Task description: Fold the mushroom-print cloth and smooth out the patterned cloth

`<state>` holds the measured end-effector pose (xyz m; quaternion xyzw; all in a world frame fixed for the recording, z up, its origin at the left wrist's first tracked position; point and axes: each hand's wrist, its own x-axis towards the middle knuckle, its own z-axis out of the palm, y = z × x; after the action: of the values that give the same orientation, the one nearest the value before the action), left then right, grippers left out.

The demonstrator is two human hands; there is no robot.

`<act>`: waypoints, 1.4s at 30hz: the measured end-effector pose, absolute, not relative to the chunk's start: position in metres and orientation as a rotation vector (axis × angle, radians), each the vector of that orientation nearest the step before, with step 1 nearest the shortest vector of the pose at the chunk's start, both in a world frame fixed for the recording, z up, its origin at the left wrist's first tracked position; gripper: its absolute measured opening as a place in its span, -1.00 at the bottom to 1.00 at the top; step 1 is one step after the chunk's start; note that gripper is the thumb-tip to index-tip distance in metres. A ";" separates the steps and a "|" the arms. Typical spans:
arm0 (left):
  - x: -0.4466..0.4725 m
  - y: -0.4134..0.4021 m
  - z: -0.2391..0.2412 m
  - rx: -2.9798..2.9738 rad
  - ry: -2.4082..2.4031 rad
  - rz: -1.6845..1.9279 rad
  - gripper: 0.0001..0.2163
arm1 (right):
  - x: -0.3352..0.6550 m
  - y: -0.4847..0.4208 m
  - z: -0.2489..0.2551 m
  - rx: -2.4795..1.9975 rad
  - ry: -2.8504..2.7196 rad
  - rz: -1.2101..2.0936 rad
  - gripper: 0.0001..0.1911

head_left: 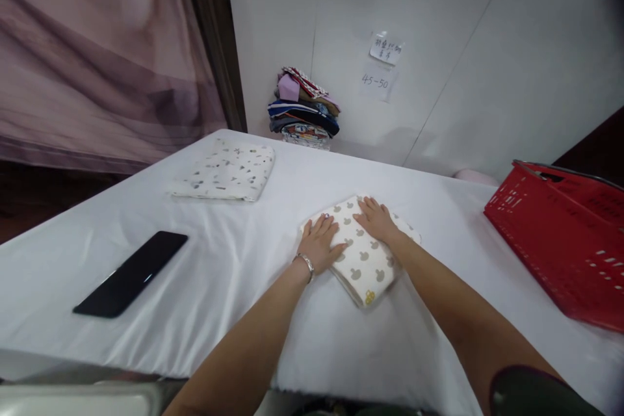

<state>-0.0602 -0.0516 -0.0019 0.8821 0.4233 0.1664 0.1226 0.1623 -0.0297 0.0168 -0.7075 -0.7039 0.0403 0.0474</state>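
Observation:
A folded white cloth point(363, 253) with grey mushroom-like prints lies on the white-covered table, turned at an angle, a small yellow motif at its near corner. My left hand point(319, 244) rests on its left side, fingers spread, a silver bracelet at the wrist. Flat on the upper right part of the same cloth is my right hand point(376, 220), its fingers stretched out. Neither hand grips anything. Parts of the cloth are hidden under both hands and the right forearm.
Another folded cloth point(229, 172) with small prints lies at the back left. A black flat device point(131, 274) is at the left front. On the right stands a red plastic basket point(556, 240). Beyond the table's far edge rises a stack of folded fabrics point(305, 110) against the wall.

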 end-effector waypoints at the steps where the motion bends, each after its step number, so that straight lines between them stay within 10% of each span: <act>1: -0.061 -0.052 -0.002 2.573 1.232 0.482 -0.46 | 0.164 -0.025 0.014 -2.178 -2.130 0.144 -0.36; 15: -0.062 -0.052 -0.006 2.555 1.203 0.528 -0.45 | 0.217 -0.017 0.018 -2.364 -1.808 0.472 -0.15; 30: -0.064 -0.053 -0.004 2.528 1.173 0.598 -0.49 | 0.239 -0.030 0.025 -2.280 -1.753 0.585 -0.46; 42: -0.067 -0.050 -0.003 2.479 1.181 0.710 -0.51 | 0.258 -0.055 0.023 -2.390 -1.473 0.803 -0.19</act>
<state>-0.0670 -0.0501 -0.0035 0.8639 0.4115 0.2475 0.1520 0.2584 -0.0552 0.0229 -0.8134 -0.5014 0.2734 0.1108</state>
